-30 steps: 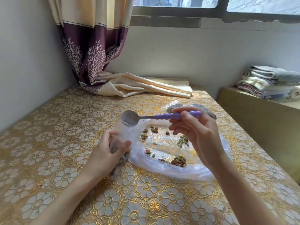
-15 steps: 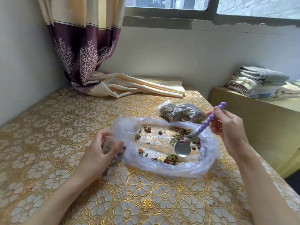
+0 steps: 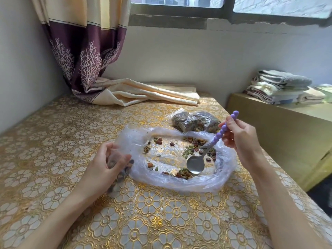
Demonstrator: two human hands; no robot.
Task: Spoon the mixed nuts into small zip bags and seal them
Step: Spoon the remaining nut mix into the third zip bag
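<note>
While only scattered mixed nuts (image 3: 188, 151) remain on the flattened clear plastic sheet (image 3: 172, 182) on the bench (image 3: 53, 141), the job looks well along; two filled bags (image 3: 195, 121) already lie just beyond it, whether sealed I cannot tell; the right hand (image 3: 239, 137) pinches the purple beaded handle of the spoon (image 3: 195, 165), its empty bowl resting by a small heap at the sheet's near edge; the left hand (image 3: 106, 166) has fingers (image 3: 124, 159) curled around a small zip bag (image 3: 119, 174), partly filled and apparently still unsealed; left, by my judgement: scooping the remnants, then sealing this bag.
</note>
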